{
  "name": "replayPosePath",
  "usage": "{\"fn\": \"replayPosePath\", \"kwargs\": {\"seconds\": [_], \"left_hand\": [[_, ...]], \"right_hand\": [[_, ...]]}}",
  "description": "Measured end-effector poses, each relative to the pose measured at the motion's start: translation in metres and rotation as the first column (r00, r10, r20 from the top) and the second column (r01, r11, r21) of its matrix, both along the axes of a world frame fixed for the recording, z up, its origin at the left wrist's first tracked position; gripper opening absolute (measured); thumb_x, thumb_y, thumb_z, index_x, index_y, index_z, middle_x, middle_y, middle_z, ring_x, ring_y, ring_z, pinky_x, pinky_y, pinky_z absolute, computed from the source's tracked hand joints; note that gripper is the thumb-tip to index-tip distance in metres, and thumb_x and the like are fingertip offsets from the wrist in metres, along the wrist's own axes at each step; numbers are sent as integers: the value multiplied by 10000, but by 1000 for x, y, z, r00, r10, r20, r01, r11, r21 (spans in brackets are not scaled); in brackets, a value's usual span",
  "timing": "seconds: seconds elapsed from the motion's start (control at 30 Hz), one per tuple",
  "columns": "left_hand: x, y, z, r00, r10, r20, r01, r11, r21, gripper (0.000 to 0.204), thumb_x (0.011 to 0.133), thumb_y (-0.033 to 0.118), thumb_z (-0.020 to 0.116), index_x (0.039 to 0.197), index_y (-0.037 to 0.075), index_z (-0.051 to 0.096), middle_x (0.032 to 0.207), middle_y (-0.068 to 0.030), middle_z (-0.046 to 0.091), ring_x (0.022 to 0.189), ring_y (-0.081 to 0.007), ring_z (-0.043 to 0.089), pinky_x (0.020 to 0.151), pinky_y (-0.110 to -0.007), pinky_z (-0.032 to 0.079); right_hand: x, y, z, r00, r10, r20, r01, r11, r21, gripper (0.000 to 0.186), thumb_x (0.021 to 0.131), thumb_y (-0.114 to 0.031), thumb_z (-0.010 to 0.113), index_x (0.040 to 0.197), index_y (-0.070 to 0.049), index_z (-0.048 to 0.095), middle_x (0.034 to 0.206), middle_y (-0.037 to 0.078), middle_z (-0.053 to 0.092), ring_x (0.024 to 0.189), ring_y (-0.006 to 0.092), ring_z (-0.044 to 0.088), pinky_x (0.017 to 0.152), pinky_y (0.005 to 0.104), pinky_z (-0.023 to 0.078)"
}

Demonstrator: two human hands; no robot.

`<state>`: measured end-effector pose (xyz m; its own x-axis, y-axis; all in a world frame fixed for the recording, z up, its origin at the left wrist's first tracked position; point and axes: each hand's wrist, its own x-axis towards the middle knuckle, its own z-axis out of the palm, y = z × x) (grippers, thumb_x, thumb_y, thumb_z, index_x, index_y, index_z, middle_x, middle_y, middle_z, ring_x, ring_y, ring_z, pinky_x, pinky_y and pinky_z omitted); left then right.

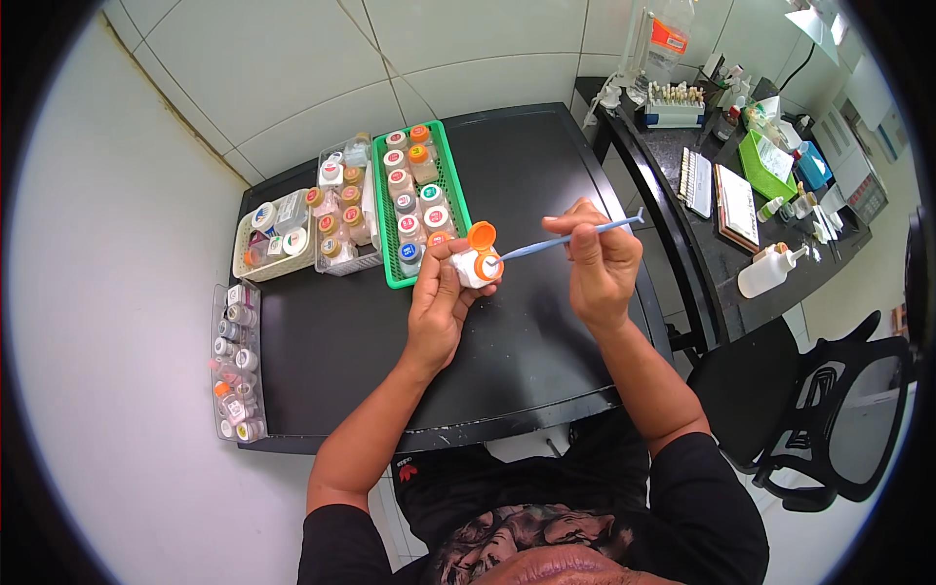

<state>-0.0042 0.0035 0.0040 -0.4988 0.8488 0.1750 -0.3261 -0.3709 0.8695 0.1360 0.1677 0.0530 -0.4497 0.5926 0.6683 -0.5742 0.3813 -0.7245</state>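
Observation:
My left hand grips a small white jar with an orange rim and an open orange flip lid at the centre of the view. Above the black table, my right hand pinches a long light-blue plastic tool between thumb and fingers. The tool's lower tip is at the jar's mouth. Just behind the jar stands a green plastic basket of small jars with coloured lids.
More baskets of jars stand at the back and left. At right, a dark side counter holds a lamp, bottles, notebooks and a green tray. A black chair stands below it. Tiled wall is behind.

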Motion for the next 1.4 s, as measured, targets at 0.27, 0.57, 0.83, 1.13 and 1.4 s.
{"fn": "replayPosePath", "kwargs": {"seconds": [0.27, 0.57, 0.83, 1.13, 1.4], "left_hand": [[-4, -3, -2, 996, -30, 82, 29, 999, 14, 407, 1192, 326, 359, 1505, 73, 417, 1340, -250, 649, 1057, -246, 708, 929, -340, 585], [3, -2, -4, 987, -27, 156, 28, 1000, -2, 399, 1194, 327, 345, 1510, 103, 439, 1340, -178, 653, 1086, -237, 685, 945, -380, 573], [2, -1, -3, 981, -75, 181, 76, 997, 3, 385, 1202, 326, 321, 1467, 88, 467, 1304, -186, 674, 1080, -192, 673, 890, -342, 536], [-8, -3, -15, 985, -160, 66, 159, 987, 26, 397, 1193, 339, 332, 1506, 117, 436, 1301, -176, 667, 1140, -211, 684, 888, -354, 565], [2, -3, -5, 970, -128, 206, 121, 992, 47, 385, 1193, 367, 348, 1451, 101, 453, 1287, -103, 644, 1057, -162, 670, 874, -327, 557]], "right_hand": [[-12, 8, 5, 913, 67, -403, -168, 961, -221, 295, 1162, -196, 490, 1228, 31, 667, 1037, 86, 647, 885, 198, 632, 776, 334, 529], [-19, -21, 4, 955, -200, 218, 53, 841, 539, 812, 758, -252, 942, 1446, -3, 591, 1087, 130, 697, 928, 269, 654, 910, 399, 516], [-22, -22, -6, 941, -246, 233, 67, 810, 583, 827, 716, -281, 972, 1427, -47, 619, 1010, 64, 722, 881, 232, 626, 792, 375, 460], [-22, -17, -10, 959, -244, 143, 100, 766, 635, 604, 740, -226, 943, 1272, -86, 692, 1087, 31, 754, 890, 233, 648, 764, 375, 454], [-21, -21, 0, 961, -232, 150, 69, 728, 682, 529, 744, -219, 945, 1199, -135, 688, 1164, 78, 756, 917, 267, 675, 792, 404, 470]]}}
